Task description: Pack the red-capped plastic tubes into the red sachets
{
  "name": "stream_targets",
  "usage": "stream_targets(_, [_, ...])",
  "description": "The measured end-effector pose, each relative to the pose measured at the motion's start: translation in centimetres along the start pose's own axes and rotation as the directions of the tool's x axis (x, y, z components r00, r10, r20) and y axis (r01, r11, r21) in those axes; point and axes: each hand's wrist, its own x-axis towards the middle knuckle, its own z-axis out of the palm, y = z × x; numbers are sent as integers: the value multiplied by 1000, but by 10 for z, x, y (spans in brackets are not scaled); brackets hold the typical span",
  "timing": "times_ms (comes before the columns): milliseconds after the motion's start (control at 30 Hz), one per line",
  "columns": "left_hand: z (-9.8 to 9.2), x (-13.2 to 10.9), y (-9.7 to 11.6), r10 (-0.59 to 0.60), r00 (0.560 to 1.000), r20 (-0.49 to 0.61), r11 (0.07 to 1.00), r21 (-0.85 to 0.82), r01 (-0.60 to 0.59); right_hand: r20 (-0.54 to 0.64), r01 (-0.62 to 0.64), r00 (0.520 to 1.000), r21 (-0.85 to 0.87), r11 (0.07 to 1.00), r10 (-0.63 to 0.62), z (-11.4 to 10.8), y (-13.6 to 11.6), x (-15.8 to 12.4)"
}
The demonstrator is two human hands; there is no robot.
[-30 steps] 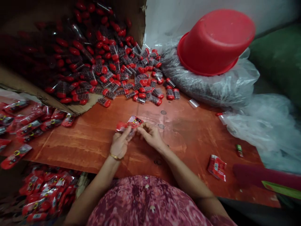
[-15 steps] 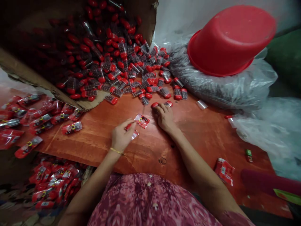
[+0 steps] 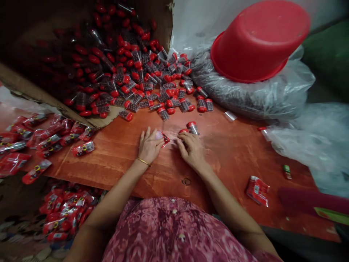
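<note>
Hands: two, left hand (image 3: 149,145) and right hand (image 3: 193,149). Bracelet (image 3: 144,161): one. Bottles (image 3: 192,127) at the right hand: two. Heaped bottles (image 3: 165,95): dozens; overlap prevents an exact count. Sachet (image 3: 165,140) at the left hand: at least one. Flat sachet (image 3: 257,191), far right: at least one. Filled sachets (image 3: 83,148) on the table (image 3: 109,163): more than ten, overlapping. Sachets below (image 3: 68,211): many, not countable. Carton (image 3: 35,87): one. Tub (image 3: 261,36): one. Dark-filled bag (image 3: 245,98): one. Shirt buttons (image 3: 175,211): three.
</note>
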Motion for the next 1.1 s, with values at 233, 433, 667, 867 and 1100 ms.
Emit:
stream_targets(233, [-26,-7,16,261,965,29,961,-103,-257,510,-576,796,470,669,327,5,-16,24])
stream_targets(433, [-21,-16,29,110,990,-93,953,-275,-132,449,-599,740,779,185,501,11,-16,11])
stream_targets(667, [5,-8,41,-178,982,67,738,-650,178,140,-378,756,891,253,639,20,-31,-10])
stream_targets(867, [-13,3,40,-6,987,161,820,-564,97,157,-381,874,807,451,459,2,-20,-4])
stream_targets(1100, [-23,3,35,-247,969,-13,871,-442,216,20,-351,892,660,665,452,-6,-20,3])
